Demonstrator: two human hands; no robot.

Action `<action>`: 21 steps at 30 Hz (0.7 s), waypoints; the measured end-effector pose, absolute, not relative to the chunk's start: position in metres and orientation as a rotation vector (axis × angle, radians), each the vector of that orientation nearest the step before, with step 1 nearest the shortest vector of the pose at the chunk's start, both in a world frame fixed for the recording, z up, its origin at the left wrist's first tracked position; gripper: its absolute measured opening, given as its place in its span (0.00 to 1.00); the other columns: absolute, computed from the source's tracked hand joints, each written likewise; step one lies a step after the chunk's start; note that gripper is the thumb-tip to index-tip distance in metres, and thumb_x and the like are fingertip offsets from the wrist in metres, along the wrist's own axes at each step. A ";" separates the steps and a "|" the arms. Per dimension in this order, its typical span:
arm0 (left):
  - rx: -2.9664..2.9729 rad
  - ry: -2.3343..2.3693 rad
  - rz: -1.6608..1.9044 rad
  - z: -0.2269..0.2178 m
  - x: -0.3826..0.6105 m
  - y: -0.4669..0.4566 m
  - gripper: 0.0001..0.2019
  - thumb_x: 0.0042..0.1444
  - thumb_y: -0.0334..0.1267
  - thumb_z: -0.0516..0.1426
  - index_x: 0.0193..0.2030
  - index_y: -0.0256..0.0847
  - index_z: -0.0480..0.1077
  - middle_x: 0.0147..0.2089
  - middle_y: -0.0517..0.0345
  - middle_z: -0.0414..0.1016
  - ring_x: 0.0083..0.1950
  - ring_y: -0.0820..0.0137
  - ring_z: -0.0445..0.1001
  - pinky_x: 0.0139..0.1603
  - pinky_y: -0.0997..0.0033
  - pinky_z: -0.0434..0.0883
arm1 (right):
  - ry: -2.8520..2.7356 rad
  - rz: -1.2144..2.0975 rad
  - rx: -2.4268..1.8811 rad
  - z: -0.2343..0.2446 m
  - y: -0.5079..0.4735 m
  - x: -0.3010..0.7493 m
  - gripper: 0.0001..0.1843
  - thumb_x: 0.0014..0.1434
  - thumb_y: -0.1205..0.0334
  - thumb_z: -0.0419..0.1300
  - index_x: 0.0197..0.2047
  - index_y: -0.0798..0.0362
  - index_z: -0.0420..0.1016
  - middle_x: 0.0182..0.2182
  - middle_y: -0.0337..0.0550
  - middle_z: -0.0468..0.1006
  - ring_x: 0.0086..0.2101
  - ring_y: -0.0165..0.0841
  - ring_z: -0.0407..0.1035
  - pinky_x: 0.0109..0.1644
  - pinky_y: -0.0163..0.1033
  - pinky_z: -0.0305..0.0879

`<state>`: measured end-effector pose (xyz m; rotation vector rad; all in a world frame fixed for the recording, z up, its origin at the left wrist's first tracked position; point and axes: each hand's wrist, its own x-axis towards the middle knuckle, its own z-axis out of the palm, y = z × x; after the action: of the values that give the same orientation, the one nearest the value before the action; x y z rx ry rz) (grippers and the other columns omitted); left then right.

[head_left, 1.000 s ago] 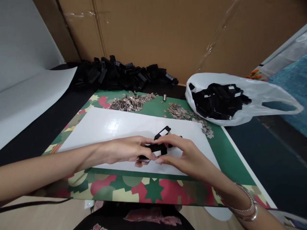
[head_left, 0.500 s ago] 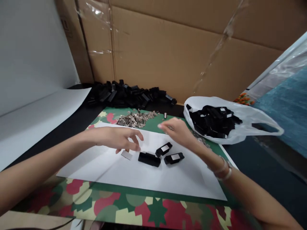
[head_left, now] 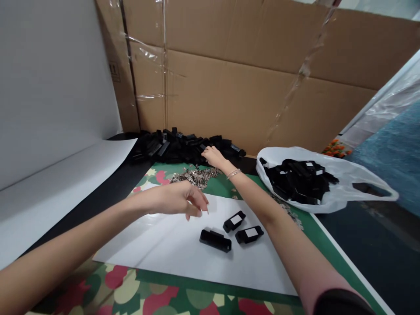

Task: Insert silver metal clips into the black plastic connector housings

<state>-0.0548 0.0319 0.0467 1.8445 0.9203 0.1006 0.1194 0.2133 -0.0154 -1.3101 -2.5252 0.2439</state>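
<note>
My left hand [head_left: 180,199] hangs over the white sheet [head_left: 157,245], fingers curled, with a small thin white piece seen nearly edge-on at the fingertips. My right hand [head_left: 214,156] reaches to the heap of black plastic parts [head_left: 157,146] at the back. Its fingers are bent together against the heap; whatever they grip is hidden. On the sheet lie two black plastic blocks with white labels, one block [head_left: 234,221] behind the other block [head_left: 249,234]. A longer black part [head_left: 215,240] lies left of them, no label showing.
Small shiny metal pieces [head_left: 197,176] are piled behind the sheet, and more metal bits [head_left: 293,217] lie at its right. A white plastic bag [head_left: 348,197] with black parts stands at the right. A cardboard wall [head_left: 223,87] rises behind.
My right hand has moved from above the sheet to the black heap at the back. The small white piece has left the sheet near my left hand. The view has shifted.
</note>
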 end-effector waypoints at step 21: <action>1.347 0.960 0.558 0.045 -0.013 -0.010 0.03 0.47 0.42 0.64 0.29 0.48 0.78 0.59 0.61 0.66 0.58 0.59 0.66 0.59 0.58 0.60 | -1.356 1.595 -0.876 -0.036 -0.029 0.196 0.12 0.51 0.62 0.65 0.39 0.54 0.71 0.34 0.41 0.76 0.35 0.34 0.75 0.44 0.42 0.70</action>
<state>-0.0135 -0.0102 0.0451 1.3471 0.9603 0.5580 0.1955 -0.0288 -0.0365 -0.8757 -1.3561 1.5948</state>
